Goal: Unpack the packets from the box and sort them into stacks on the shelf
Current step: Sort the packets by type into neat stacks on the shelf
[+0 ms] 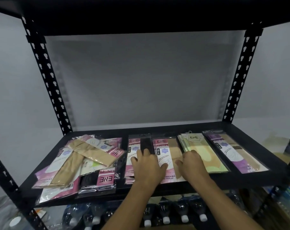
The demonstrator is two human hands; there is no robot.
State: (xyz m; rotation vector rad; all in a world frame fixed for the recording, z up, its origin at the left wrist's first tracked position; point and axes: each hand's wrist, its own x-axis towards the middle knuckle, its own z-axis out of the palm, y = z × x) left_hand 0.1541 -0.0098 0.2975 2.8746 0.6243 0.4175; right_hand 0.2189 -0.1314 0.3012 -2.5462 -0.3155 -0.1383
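Fingers [141, 154] of the left hand [147, 165] lay spread on a pink stack [134, 145]; the right hand [192, 165] pressed bent fingers on the next stack [167, 146], gripping nothing. Loose packets [84, 161] crowded the left of the shelf [170, 190], a green stack [205, 155] and a purple stack [237, 156] lay on the right, and bottles [165, 213] stood below.

"ENE" stands on the pink header of the black packet [145, 143] at mid-frame, on the pink header of the beige packet [174, 150] just right of it, and in a round emblem on the cream packet [204, 151]. The beige packet also reads "25", "Variety Color" and, partly covered, "FORTABLE". In the pile at lower left, an upside-down pink label [106, 179] and a tilted pink label [115, 152] read "ENE". The print on the purple packet [232, 151] at far right is too small to read.
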